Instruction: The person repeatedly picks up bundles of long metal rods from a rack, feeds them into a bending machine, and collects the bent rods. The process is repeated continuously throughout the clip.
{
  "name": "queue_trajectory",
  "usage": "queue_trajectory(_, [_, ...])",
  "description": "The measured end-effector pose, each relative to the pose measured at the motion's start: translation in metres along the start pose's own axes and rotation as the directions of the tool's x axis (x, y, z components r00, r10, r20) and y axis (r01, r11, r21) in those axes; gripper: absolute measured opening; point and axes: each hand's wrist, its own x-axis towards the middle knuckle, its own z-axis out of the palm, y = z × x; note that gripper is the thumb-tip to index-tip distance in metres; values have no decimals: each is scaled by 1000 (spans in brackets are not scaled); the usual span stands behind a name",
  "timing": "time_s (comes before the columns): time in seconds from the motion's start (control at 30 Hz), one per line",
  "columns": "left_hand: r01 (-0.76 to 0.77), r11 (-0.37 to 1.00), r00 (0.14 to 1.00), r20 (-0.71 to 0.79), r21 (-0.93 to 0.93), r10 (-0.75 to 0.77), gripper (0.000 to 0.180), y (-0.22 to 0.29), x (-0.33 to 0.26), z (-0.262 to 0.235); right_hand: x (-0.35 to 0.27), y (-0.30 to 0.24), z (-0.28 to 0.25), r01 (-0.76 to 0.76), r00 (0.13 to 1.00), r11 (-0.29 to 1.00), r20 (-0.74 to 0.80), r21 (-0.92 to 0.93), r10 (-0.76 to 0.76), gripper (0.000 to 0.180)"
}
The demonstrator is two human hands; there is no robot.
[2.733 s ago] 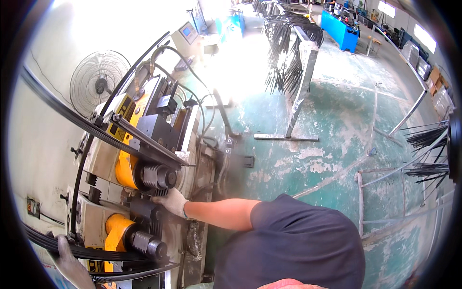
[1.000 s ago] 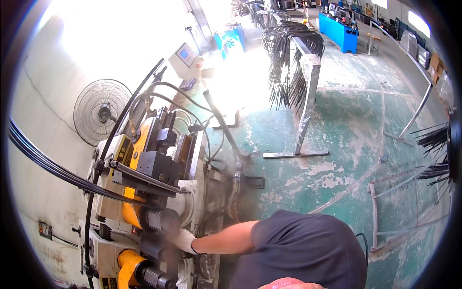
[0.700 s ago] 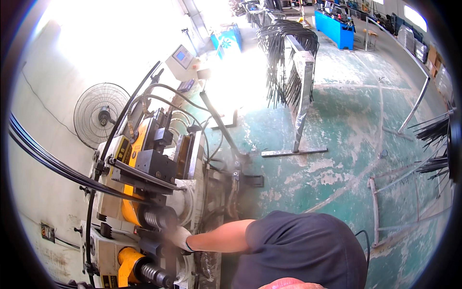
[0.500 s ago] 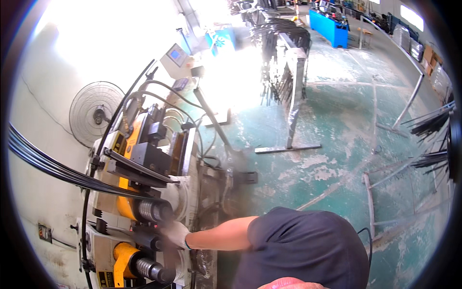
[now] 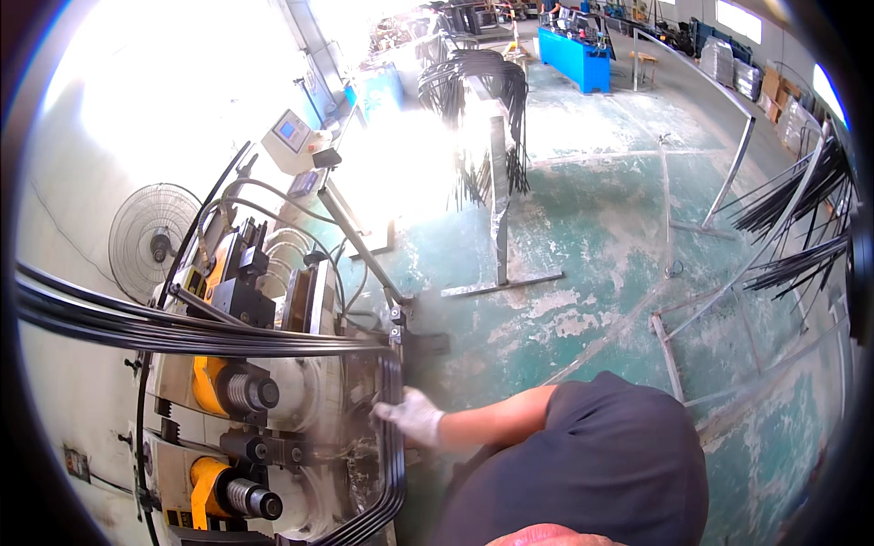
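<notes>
My left hand [image 5: 411,417], in a white glove, reaches out to the left and closes around a bundle of black rods [image 5: 392,460]. The bundle runs in from the far left across the bending machine [image 5: 300,428], turns sharply at the machine's right edge and runs down toward me. My hand grips it just below that bend. The machine has grey plates and two yellow drives with ribbed rollers [image 5: 238,393]. My right hand is out of sight; my dark shirt fills the lower right.
A round standing fan [image 5: 150,241] and a small control panel with a screen [image 5: 291,136] stand behind the machine. A metal rack hung with black bent rods [image 5: 496,100] stands on the green floor ahead. More rods lie on a rack at the right [image 5: 801,227]. A blue bench [image 5: 574,50] is far back.
My left hand has moved right, from the rollers to the machine's right edge. The rod bundle now shows a sharp bend there. My head has tilted, shifting the view.
</notes>
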Motion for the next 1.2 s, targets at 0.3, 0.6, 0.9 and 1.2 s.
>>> queue_trajectory(0.3, [-96,963,977,-206,-251,44,17,-10,-104,95,12,-164,-141,164,944,-69,137,-984,299,69])
queue_trajectory(0.6, [188,976,938,-273,-113,-213,14,-74,-180,297,-29,-412,-173,941,-110,-290,652,-175,-750,40])
queue_trajectory(0.9, [195,981,951,-241,-18,-194,11,-102,-251,376,-53,-278,-177,871,358,451,882,-197,-307,61])
queue_trajectory(1.2, [15,993,939,-339,-116,-53,11,-19,-379,310,-195,-81,-227,389,-47,801,859,-455,510,97])
